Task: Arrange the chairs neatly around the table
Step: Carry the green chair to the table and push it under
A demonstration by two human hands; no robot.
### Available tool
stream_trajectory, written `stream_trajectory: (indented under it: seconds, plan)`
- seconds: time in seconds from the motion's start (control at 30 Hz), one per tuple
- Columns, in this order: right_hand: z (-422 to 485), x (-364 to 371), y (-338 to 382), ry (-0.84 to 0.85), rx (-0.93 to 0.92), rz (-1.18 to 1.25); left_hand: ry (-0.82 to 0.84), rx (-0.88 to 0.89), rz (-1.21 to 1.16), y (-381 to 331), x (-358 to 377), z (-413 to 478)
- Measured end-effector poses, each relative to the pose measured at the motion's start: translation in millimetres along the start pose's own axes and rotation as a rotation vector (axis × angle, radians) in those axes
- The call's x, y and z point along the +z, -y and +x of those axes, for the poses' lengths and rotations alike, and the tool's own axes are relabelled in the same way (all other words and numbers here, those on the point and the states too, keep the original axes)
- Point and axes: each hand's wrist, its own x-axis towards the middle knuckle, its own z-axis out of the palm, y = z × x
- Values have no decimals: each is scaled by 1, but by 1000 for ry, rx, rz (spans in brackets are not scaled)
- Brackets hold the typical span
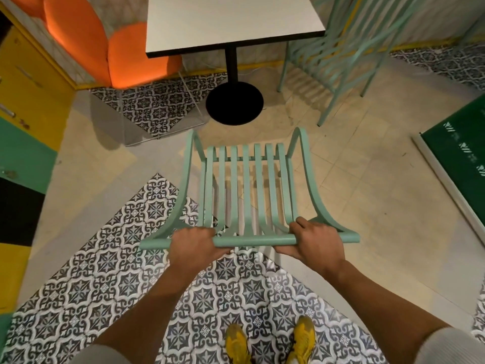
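A mint-green slatted metal chair (246, 185) stands right in front of me, its seat pointing toward the table. My left hand (195, 244) and my right hand (315, 239) both grip the top rail of its backrest. The white square table (231, 22) on a black pedestal with a round base (234, 103) stands beyond the chair. A second mint-green chair (338, 56) sits at the table's right side. An orange upholstered chair (105, 46) sits at its left.
Yellow and green cabinets (29, 101) line the left edge. A dark green panel (459, 151) lies at the right. The floor is beige tile with patterned grey patches (157, 109). My yellow shoes (270, 342) stand behind the chair.
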Motion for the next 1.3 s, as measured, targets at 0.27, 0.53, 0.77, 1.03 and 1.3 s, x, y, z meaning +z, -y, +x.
stream_trajectory:
  seconds: [0.27,0.53,0.77,1.03,1.3]
  plan:
    - [51,3,-21,26,47,-41,5,-8,-15,2,-7,47]
    - [93,7,-41,-5,47,-68,-70,-33,-18,9,-5,88]
    - [147,11,-70,10,24,-79,-108,-87,-60,11,-9,148]
    - [234,18,-121,23,-11,-72,-178,-115,-115,11,-18,238]
    - [309,24,-156,21,-19,-86,-566,52,-15,29,-15,312]
